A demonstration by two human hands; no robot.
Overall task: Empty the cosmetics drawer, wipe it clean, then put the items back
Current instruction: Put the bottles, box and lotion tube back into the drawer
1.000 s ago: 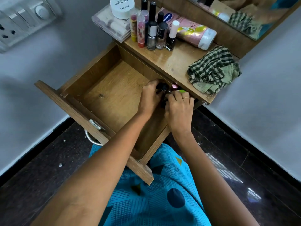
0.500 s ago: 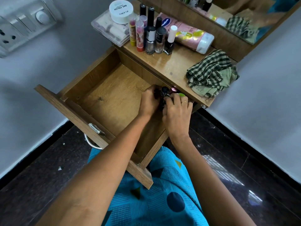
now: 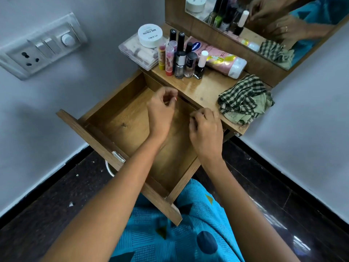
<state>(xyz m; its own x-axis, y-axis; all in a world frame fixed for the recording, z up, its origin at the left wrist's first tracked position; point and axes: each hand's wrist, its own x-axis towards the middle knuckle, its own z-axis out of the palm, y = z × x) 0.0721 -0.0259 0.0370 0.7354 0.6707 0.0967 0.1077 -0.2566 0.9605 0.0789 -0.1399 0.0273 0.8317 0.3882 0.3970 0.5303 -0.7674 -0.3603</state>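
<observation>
**Drawer of light brown wood [image 3: 120, 118] pulled open, two bare hands above it**

Nearest the camera is a lap in bright blue patterned fabric [image 3: 188, 233], with dark polished floor [image 3: 47, 195] on both sides. The drawer juts out over the lap. A small metal handle [image 3: 118, 156] is fixed to its front panel, and its wood-grain base shows a small dark speck.

Two bare forearms reach forward over the drawer. The left hand [image 3: 160, 114] is raised over the back of the drawer, and the right hand [image 3: 206, 129] is over the back right corner, near the tabletop edge. Both show their backs to the camera, with the fingers curled inward. I cannot tell whether either hand holds anything.

Beyond the hands is the glossy wooden tabletop [image 3: 198, 89]. A crumpled green-and-cream checked cloth [image 3: 243, 97] lies at its right end. Farther back on the left is a tight cluster of upright nail-polish bottles and lip-balm tubes [image 3: 186, 63]. A pink lotion bottle [image 3: 219, 59] lies on its side just behind them. At the far left corner sits a clear plastic box [image 3: 137, 52] with a round white jar [image 3: 150, 35] on top.

A wood-framed mirror [image 3: 264, 19] rises at the back, reflecting the bottles, cloth and hands. A white switch panel [image 3: 39, 48] is on the left wall.
</observation>
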